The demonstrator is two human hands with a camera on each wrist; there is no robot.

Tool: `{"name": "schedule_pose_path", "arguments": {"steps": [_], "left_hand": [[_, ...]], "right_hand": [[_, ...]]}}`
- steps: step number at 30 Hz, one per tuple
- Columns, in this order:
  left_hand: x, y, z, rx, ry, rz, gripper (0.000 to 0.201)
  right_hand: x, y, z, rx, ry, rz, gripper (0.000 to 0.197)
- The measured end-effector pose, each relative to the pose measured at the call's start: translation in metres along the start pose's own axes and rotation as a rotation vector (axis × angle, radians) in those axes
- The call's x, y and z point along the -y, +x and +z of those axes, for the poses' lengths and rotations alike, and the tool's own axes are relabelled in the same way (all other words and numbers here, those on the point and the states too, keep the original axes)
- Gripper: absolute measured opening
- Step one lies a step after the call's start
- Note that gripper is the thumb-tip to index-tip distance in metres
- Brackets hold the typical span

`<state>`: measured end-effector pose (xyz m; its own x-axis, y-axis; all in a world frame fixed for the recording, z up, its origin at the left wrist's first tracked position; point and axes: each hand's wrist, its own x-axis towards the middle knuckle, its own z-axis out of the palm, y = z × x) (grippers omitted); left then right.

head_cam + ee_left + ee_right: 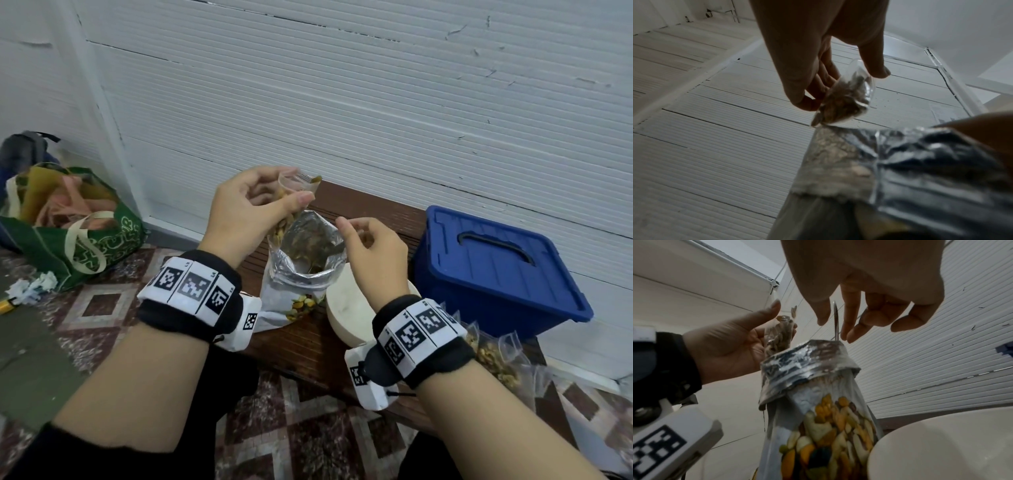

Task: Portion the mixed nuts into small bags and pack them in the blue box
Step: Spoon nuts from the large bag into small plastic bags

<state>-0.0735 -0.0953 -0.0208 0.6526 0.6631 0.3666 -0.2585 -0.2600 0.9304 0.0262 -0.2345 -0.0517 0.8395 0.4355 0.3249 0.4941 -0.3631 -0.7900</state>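
Blue box: closed blue plastic lidded box, right of everything.
Nut pouch: tall silver foil pouch, upright, mouth open, between both hands.
Small bag: clear nut-filled plastic bag, pinched upright by left hand, above pouch's left rim.
Spoon: thin metal handle, vertical in pouch, loosely held by right hand, the nearer hand.

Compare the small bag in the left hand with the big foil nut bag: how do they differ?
The small bag is clear plastic and held up by the left hand; the foil nut bag is silvery, printed, and stands on the bench. The small bag is far smaller. Both are open-topped and hold nuts.
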Motion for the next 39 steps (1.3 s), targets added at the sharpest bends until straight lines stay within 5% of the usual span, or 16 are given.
{"name": "schedule_pose_path", "arguments": {"steps": [6,12,17,27,39], "left_hand": [[-0.016,-0.008,0.018,0.061,-0.01,0.016,0.044],[-0.025,-0.018,0.045,0.108,-0.03,0.017,0.034],[-0.031,-0.033,0.071,0.14,-0.093,0.008,0.044],[-0.018,-0.065,0.134,0.23,-0.114,-0.031,0.031],[0.01,-0.088,0.165,0.533,0.13,-0.011,0.066]], "right_hand": [[0.01,0.0,-0.029,-0.064,0.114,0.024,0.033],[0.024,0.002,-0.06,-0.132,0.228,0.029,0.025],[0.025,0.0,-0.086,-0.183,0.319,0.047,0.029],[0.002,-0.018,-0.145,-0.04,0.36,0.206,0.027],[-0.042,-0.034,-0.169,-0.016,0.147,0.301,0.018]]}}
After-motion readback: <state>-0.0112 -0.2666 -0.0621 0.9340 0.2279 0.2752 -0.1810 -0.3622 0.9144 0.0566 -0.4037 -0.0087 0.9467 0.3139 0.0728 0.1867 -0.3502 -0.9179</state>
